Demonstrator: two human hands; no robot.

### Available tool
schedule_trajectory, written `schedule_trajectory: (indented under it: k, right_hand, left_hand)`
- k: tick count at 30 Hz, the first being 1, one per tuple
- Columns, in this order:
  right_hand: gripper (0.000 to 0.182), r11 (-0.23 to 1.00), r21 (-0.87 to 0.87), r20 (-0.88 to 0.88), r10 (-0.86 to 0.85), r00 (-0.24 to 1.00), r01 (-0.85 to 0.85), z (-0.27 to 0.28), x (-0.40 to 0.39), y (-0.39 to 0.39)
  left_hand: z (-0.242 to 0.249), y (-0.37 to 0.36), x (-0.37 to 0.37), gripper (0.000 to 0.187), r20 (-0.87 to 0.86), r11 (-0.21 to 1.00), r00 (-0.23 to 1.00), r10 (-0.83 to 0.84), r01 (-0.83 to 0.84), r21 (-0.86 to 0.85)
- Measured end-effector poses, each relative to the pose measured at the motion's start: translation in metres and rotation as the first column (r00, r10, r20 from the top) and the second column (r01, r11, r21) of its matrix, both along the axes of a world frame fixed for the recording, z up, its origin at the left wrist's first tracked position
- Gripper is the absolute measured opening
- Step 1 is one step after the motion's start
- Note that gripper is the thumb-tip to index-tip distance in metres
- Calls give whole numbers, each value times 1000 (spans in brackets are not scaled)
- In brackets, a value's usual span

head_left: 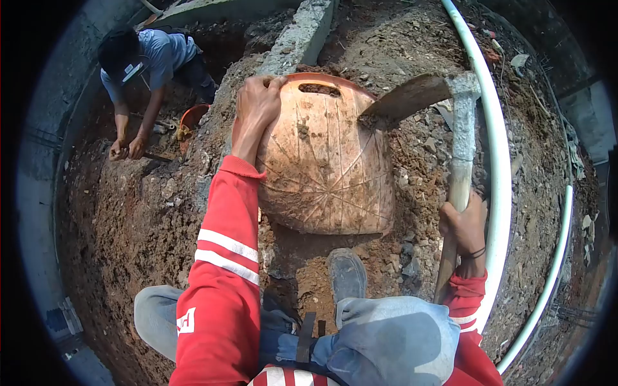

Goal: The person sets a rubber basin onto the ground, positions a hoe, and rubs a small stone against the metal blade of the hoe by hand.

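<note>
An orange, mud-stained plastic basket (328,161) lies tilted on the soil, its ribbed outer side facing me and a handle slot near its top. My left hand (257,112) is closed over the basket's upper left rim. On the right, my right hand (467,225) wraps round the wooden handle (459,186) of a hoe. The hoe's metal blade (412,100) reaches left from the handle's top, and its tip meets the basket's upper right side. The inside of the basket is hidden.
A co-worker (154,64) bends over a dug pit at the upper left, near an orange container (193,119). A concrete beam (299,35) runs behind the basket. A pale pipe (497,161) curves close beside my right hand, with another pipe (547,283) farther right. My shoe (347,273) is below the basket.
</note>
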State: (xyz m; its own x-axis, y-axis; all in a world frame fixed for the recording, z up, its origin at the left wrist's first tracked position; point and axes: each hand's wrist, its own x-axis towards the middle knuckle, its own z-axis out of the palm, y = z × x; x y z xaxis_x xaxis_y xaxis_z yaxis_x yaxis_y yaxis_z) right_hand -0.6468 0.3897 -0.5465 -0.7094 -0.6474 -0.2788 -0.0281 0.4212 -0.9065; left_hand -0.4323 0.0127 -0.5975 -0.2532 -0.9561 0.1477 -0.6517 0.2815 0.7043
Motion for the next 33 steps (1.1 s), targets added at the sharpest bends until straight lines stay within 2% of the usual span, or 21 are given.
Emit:
schedule_trajectory:
  k: [3,5,6,7,9,11,13,15,17,19,22,23,25,27,29,30,32,33]
  right_hand:
    - [18,976,181,124,98,987,-119,-47,-6,32]
    - [20,951,296,311,-3,950,-94,-73,2,67]
    - [21,968,251,387,-75,919,-27,-75,10,80]
    - [21,968,250,392,-70,917,-33,-71,15,89]
    - [25,971,221,466,-188,864,92,-51,22,108]
    - [25,980,162,461,-177,870,114,-40,19,127]
    - [24,975,175,412,-199,889,138,-15,15,114]
    - [22,969,221,110,-138,984,111,-8,11,109]
    - [21,968,215,55,-144,988,129,-10,4,94]
    - [20,984,100,20,-151,988,149,-12,-4,67]
    - [19,995,95,117,-41,992,30,-27,-14,35]
    - [19,997,83,127,-11,992,1,-37,-10,33]
    - [19,975,205,154,52,987,-84,-60,-1,47]
    - [20,920,350,102,151,983,-178,-71,3,76]
    - [21,940,327,81,73,994,-95,-71,4,104]
    - [21,937,329,87,95,992,-119,-65,6,101]
    - [22,965,256,268,-131,955,61,-32,14,104]
    - [23,975,214,245,-111,963,58,-19,16,100]
  left_hand:
    - [-11,-23,37,38,33,978,983,182,-184,95]
    - [-24,-25,50,39,30,967,977,209,-212,140]
    - [-26,-21,49,40,79,973,977,197,-205,106]
    - [-26,-19,47,40,125,978,974,188,-198,68]
    - [-24,-21,41,41,103,982,980,171,-178,59]
    - [-16,-23,34,42,11,989,994,113,-114,92]
    - [-17,-32,26,42,34,989,996,81,-84,123]
    - [-21,-27,22,42,49,991,997,67,-72,114]
    - [-33,-38,22,41,-18,993,999,27,-25,116]
    - [-31,-39,21,40,-5,994,1000,16,-15,108]
    - [-21,-30,25,39,-64,994,997,44,-37,103]
    - [-16,-25,29,39,-32,995,996,86,-85,44]
    - [-24,-22,43,39,66,969,968,242,-245,37]
    - [-37,-22,61,38,114,941,943,313,-324,94]
    - [-43,-25,66,40,125,952,954,273,-286,109]
    - [-41,-27,60,41,128,952,951,280,-293,93]
    - [-31,-25,36,42,148,955,951,272,-286,82]
    - [-24,-24,22,43,108,964,966,233,-244,106]
